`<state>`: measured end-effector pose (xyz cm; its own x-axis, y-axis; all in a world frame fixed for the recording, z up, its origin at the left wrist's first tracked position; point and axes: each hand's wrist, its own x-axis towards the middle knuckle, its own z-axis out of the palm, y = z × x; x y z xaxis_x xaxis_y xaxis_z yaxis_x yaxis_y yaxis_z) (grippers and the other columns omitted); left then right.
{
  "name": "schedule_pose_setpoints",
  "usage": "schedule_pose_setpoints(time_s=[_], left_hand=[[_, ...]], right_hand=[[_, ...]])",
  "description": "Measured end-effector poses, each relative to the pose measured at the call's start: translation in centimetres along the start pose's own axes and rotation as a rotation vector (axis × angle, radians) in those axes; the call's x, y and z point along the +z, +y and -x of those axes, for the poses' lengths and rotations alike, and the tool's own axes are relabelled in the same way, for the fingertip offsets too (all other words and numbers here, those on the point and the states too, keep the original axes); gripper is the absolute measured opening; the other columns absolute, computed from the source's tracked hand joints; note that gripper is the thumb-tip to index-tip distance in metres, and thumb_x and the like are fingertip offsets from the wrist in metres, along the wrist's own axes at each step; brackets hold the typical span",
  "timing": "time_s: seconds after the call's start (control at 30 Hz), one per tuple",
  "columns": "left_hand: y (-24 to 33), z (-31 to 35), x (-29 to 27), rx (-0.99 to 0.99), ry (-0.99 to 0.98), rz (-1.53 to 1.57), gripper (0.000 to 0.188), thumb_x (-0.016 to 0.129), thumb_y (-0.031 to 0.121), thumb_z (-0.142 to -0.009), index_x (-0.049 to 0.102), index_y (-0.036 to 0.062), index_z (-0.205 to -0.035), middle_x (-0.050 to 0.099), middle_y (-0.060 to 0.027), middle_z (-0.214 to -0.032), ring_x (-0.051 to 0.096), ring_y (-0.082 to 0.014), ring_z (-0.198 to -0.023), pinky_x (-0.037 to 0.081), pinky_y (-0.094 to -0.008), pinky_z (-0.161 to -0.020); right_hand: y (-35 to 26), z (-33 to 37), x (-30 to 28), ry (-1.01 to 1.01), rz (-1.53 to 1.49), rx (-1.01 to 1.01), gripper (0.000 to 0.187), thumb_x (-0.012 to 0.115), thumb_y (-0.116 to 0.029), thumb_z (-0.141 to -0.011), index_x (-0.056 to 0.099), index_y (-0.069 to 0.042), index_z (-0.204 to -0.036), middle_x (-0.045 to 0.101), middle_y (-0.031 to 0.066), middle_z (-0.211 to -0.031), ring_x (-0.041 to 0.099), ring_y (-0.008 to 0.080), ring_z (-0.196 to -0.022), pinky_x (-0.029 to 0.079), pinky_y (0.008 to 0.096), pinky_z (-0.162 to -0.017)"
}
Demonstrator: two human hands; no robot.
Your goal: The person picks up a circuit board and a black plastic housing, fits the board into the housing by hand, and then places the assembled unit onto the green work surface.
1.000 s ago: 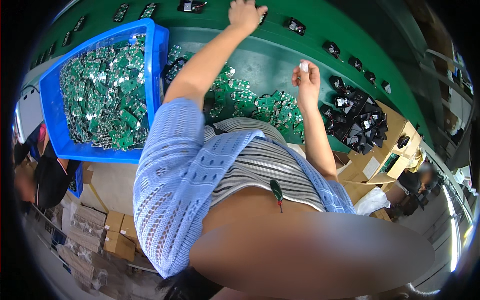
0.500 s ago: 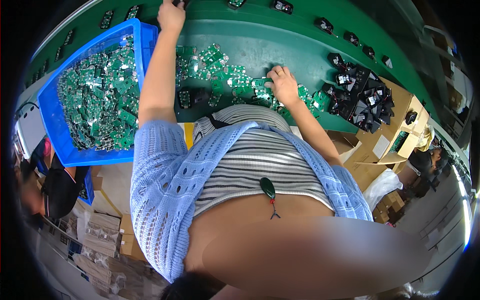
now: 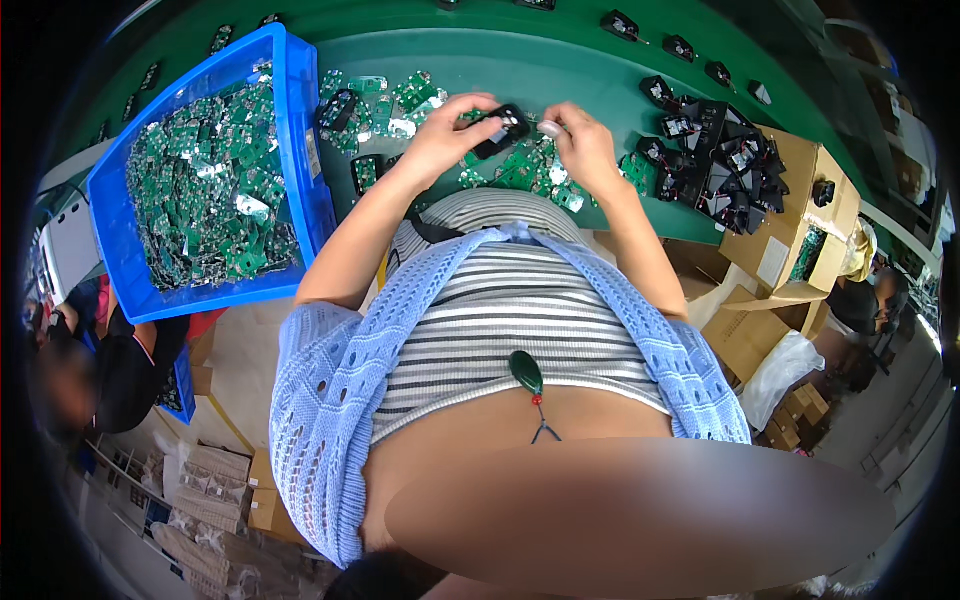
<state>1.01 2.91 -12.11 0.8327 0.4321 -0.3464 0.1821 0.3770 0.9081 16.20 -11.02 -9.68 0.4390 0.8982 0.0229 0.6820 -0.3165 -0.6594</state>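
My left hand (image 3: 450, 140) is closed around a small black plastic housing (image 3: 503, 130), held above the green bench. Just to its right, my right hand (image 3: 583, 145) has its fingers pinched together near the housing. Whatever sits between those fingertips is too small to make out. Under and around both hands lie loose green circuit boards (image 3: 520, 168), scattered over the bench top. Two more black housings rest left of my left hand, one of them a dark case (image 3: 367, 173) near the bench edge.
A blue bin (image 3: 312, 170) heaped with circuit boards stands at the left. On the right, black housings with wires pile up on a black tray beside a cardboard box (image 3: 775, 235). Spaced housings line a green strip (image 3: 560, 22) along the far side. Other people sit at both sides.
My left hand has come back from the far strip to the middle, bringing a black housing. My right hand has risen from the boards, its fingers now pinched beside the housing.
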Motion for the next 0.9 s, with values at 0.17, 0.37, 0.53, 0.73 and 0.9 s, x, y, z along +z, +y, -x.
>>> schedule_pose_setpoints(time_s=[0.17, 0.37, 0.53, 0.73, 0.9], left_hand=[[5.3, 2.0, 1.8, -0.052, -0.147, 0.121, 0.021, 0.058, 0.016, -0.085, 0.054, 0.0006, -0.100, 0.060, -0.0081, -0.094, 0.061, -0.0151, -0.074, 0.049, -0.0246, -0.069], [7.2, 3.1, 3.6, 0.021, 0.037, 0.613, 0.021, 0.053, 0.014, -0.087, 0.050, -0.0022, -0.101, 0.060, -0.0138, -0.095, 0.063, -0.0262, -0.083, 0.053, -0.0355, -0.076], [7.2, 3.7, 3.9, 0.000, 0.017, 0.596, 0.023, 0.051, 0.012, -0.088, 0.049, -0.0016, -0.107, 0.059, -0.0153, -0.100, 0.061, -0.0301, -0.089, 0.052, -0.0367, -0.079], [9.5, 4.8, 3.0, -0.010, -0.114, 0.673, 0.021, 0.050, 0.015, -0.089, 0.049, -0.0009, -0.103, 0.058, -0.0136, -0.098, 0.062, -0.0241, -0.085, 0.053, -0.0381, -0.078], [9.7, 4.9, 2.9, -0.081, -0.211, 0.654, 0.027, 0.052, 0.014, -0.087, 0.048, -0.0032, -0.108, 0.058, -0.0118, -0.099, 0.062, -0.0229, -0.084, 0.053, -0.0366, -0.077]], right_hand=[[-3.3, -0.7, -2.7, 0.015, -0.299, 0.121, 0.008, 0.056, -0.009, -0.084, 0.055, -0.002, -0.089, 0.057, 0.0034, -0.078, 0.056, 0.0131, -0.069, 0.044, 0.0265, -0.058], [-5.8, 0.0, -2.7, 0.067, -1.096, 0.283, 0.018, 0.059, -0.013, -0.084, 0.055, -0.002, -0.098, 0.060, 0.0037, -0.086, 0.055, 0.0094, -0.066, 0.045, 0.0215, -0.056], [-6.3, 0.6, -1.7, 0.196, -1.131, 0.255, 0.018, 0.059, -0.012, -0.083, 0.055, -0.003, -0.099, 0.060, 0.0022, -0.084, 0.053, 0.0085, -0.068, 0.044, 0.0212, -0.056], [-5.8, 0.4, -3.2, 0.561, -0.348, -0.300, 0.019, 0.059, 0.004, -0.074, 0.065, -0.004, -0.090, 0.057, 0.0099, -0.094, 0.056, 0.0145, -0.074, 0.048, 0.0232, -0.062], [-6.8, 0.2, -3.8, 0.381, -0.183, -0.568, 0.019, 0.055, 0.004, -0.078, 0.062, -0.002, -0.095, 0.058, 0.0114, -0.097, 0.057, 0.0163, -0.084, 0.049, 0.0250, -0.066]])
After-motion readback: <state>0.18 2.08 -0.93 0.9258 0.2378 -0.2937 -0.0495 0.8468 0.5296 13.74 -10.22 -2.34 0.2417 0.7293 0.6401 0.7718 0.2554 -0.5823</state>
